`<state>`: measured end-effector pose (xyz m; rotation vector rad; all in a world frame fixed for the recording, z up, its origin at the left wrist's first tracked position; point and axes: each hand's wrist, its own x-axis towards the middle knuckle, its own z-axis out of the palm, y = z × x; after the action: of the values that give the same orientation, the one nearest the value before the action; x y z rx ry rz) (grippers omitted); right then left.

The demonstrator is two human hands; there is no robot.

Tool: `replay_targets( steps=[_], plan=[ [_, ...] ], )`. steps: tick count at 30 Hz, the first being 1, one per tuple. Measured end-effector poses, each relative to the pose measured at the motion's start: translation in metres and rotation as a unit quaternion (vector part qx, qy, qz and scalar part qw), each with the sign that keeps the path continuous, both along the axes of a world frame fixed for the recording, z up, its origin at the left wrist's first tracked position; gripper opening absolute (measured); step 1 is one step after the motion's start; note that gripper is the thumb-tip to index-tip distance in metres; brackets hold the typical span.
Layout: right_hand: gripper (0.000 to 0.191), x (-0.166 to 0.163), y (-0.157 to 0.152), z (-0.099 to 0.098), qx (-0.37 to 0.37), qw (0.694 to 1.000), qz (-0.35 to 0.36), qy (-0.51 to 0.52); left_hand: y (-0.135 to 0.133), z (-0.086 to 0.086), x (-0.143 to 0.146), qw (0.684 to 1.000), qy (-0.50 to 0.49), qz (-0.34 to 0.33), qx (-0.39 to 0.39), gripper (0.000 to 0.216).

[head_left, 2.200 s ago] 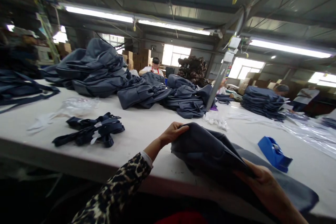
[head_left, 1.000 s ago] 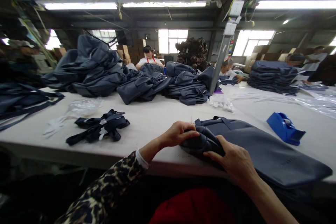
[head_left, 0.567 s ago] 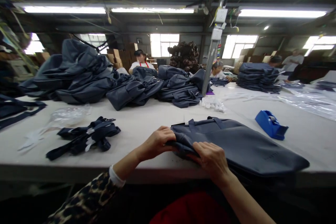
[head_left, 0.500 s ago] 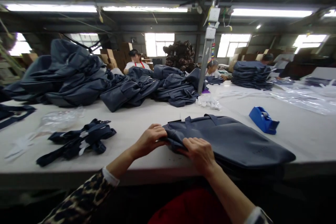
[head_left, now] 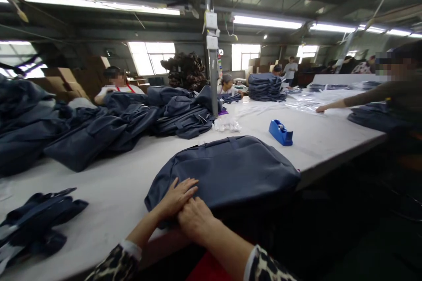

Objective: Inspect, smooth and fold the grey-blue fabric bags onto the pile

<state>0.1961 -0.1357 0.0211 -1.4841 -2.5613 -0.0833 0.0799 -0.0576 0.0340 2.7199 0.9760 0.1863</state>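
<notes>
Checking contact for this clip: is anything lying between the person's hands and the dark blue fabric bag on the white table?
Nothing visible does. The left hand lies flat on the near corner of the dark blue fabric bag; the right hand rests beside it at the bag's edge.

A white table runs out from the fingers; far beyond them, bright windows; high above, tube lights glow.
</notes>
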Motion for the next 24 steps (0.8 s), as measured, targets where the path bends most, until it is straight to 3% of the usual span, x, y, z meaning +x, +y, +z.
replay_targets(
  steps=[2, 3, 5, 7, 10, 13, 16, 18, 20, 22, 24],
  plan=[
    [0.037, 0.051, -0.012, 0.015, -0.022, 0.999, 0.038, 0.004, 0.004, -0.017, 0.005, 0.998, 0.059, -0.006, 0.009, 0.048],
    [0.037, 0.085, -0.019, 0.02, -0.016, 1.0, 0.011, 0.01, 0.004, -0.023, 0.005, 0.997, 0.072, -0.005, 0.022, 0.051],
    [0.043, 0.162, -0.036, 0.021, 0.052, 0.992, -0.118, 0.007, 0.001, -0.03, 0.003, 0.996, 0.08, 0.003, 0.037, 0.057],
    [0.049, 0.232, -0.052, 0.006, 0.052, 0.966, -0.253, -0.008, -0.003, -0.032, 0.003, 0.996, 0.083, 0.001, 0.037, 0.059],
    [0.061, 0.29, -0.071, -0.029, 0.037, 0.945, -0.323, -0.007, -0.002, -0.033, 0.003, 0.996, 0.085, -0.01, 0.036, 0.059],
    [0.063, 0.298, -0.076, -0.052, 0.044, 0.945, -0.324, 0.014, 0.003, -0.036, 0.005, 0.994, 0.094, -0.018, 0.048, 0.058],
    [0.064, 0.292, -0.073, -0.056, 0.029, 0.946, -0.32, 0.047, -0.004, -0.037, 0.015, 0.989, 0.11, 0.003, 0.098, 0.054],
    [0.064, 0.292, -0.07, -0.055, 0.021, 0.945, -0.319, 0.064, -0.021, -0.038, 0.031, 0.984, 0.097, -0.007, 0.147, 0.048],
    [0.063, 0.294, -0.068, -0.056, 0.022, 0.944, -0.321, 0.077, -0.047, -0.041, 0.052, 0.978, 0.059, -0.066, 0.19, 0.045],
    [0.061, 0.294, -0.067, -0.056, 0.028, 0.942, -0.322, 0.092, -0.072, -0.048, 0.075, 0.965, 0.024, -0.128, 0.226, 0.053],
    [0.059, 0.291, -0.069, -0.051, 0.042, 0.94, -0.32, 0.113, -0.087, -0.057, 0.092, 0.954, 0.011, -0.133, 0.269, 0.063]
  ],
)
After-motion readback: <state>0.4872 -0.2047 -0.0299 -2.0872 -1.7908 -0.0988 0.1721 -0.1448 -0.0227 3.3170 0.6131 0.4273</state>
